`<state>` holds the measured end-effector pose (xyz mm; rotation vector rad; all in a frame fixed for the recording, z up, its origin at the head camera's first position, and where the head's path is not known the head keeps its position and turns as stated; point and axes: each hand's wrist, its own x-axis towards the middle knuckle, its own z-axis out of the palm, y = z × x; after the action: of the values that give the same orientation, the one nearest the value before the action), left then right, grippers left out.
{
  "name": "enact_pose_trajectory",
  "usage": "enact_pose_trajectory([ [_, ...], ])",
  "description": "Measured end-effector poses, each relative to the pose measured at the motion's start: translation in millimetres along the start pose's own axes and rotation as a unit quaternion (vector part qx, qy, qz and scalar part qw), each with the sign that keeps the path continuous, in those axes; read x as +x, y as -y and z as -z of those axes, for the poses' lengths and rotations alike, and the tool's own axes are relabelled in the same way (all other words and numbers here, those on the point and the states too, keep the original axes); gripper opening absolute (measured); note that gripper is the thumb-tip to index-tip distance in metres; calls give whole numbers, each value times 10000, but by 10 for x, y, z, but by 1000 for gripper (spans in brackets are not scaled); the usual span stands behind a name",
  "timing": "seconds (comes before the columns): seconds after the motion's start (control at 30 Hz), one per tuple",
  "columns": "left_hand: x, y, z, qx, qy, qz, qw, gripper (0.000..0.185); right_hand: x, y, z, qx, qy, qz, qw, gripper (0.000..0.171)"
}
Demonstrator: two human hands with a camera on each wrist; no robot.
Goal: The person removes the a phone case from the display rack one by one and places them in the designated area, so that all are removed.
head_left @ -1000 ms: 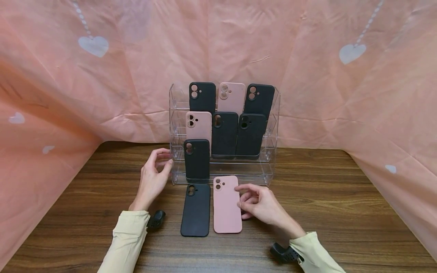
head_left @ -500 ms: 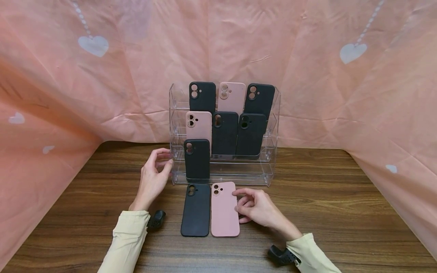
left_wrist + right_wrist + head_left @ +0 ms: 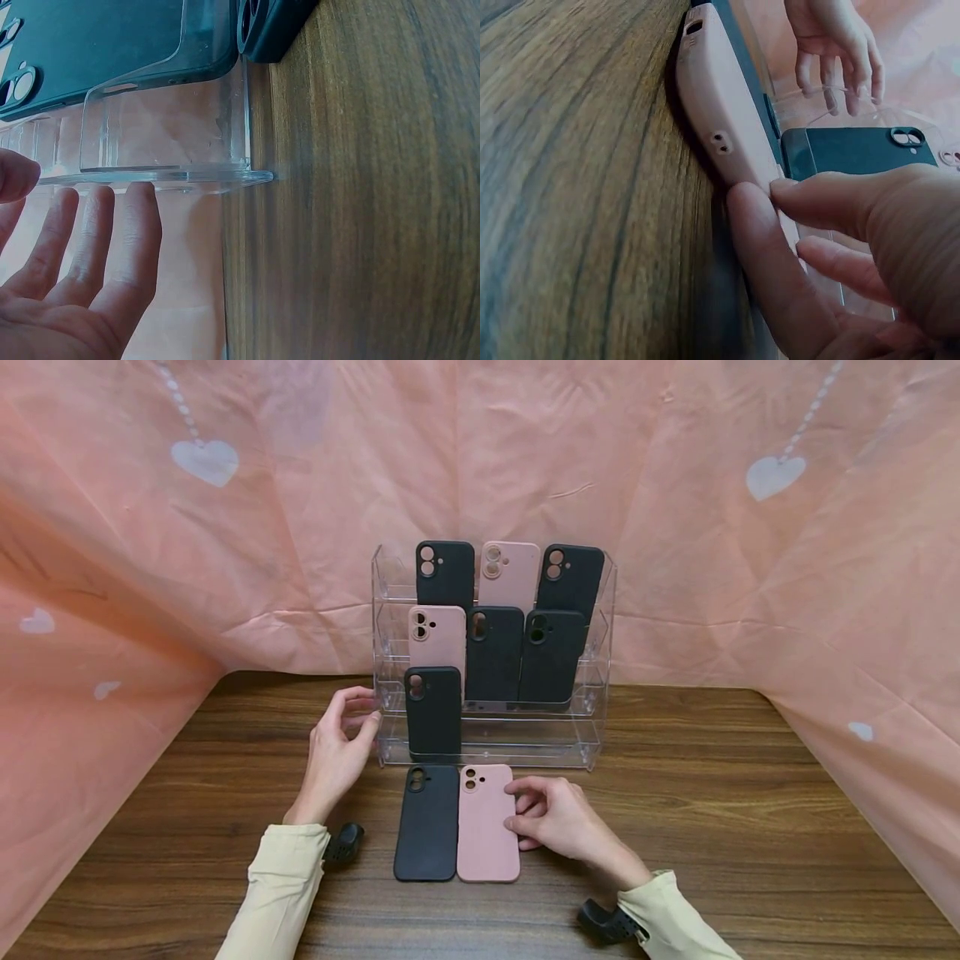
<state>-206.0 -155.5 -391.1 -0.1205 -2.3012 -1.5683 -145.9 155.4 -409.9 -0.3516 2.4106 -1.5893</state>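
Note:
A pink phone case (image 3: 486, 822) lies flat on the wooden table (image 3: 712, 827), edge to edge with a black phone case (image 3: 426, 822) on its left. My right hand (image 3: 517, 806) pinches the pink case's right edge. In the right wrist view the thumb of that hand (image 3: 832, 247) lies along the case's (image 3: 720, 105) side and the index finger rests on top. My left hand (image 3: 358, 714) touches the left wall of a clear acrylic tiered rack (image 3: 592, 727) with straight fingers (image 3: 135, 225). The rack wall (image 3: 165, 127) stands upright.
The rack holds several black and pink phone cases on three tiers; its bottom tier has one black case (image 3: 432, 710) at the left. A pink cloth with white hearts (image 3: 765, 477) hangs behind and drapes both sides of the table.
My right hand has slid the pink case left and slightly towards me, up against the black case. The left hand and the rack have not moved.

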Motion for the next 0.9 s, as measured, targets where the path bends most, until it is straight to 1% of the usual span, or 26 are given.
enact_pose_trajectory([
  [0.17, 1, 8, -4, -11, 6, -5, 10000, 31, 22, 17, -24, -290, -110, -87, 9995, 40],
  [0.3, 1, 6, -7, 3, -4, -19, 10000, 31, 36, 30, -23, -337, -147, -164, 9992, 39],
  [0.4, -3, -1, -9, -2, -17, -26, 10000, 31, 37, 39, -5, -415, -186, -117, 9989, 38],
  [0.63, 0, -2, -10, -7, -26, -58, 10000, 31, 62, 36, 72, -719, -388, 317, 9961, 31],
  [0.77, 3, 3, -6, 1, -33, -54, 10000, 31, 90, 38, 105, -840, -504, 648, 9931, 33],
  [0.9, 8, 11, -6, 24, -16, -44, 10000, 31, 123, 45, 118, -1085, -609, 939, 9878, 34],
])
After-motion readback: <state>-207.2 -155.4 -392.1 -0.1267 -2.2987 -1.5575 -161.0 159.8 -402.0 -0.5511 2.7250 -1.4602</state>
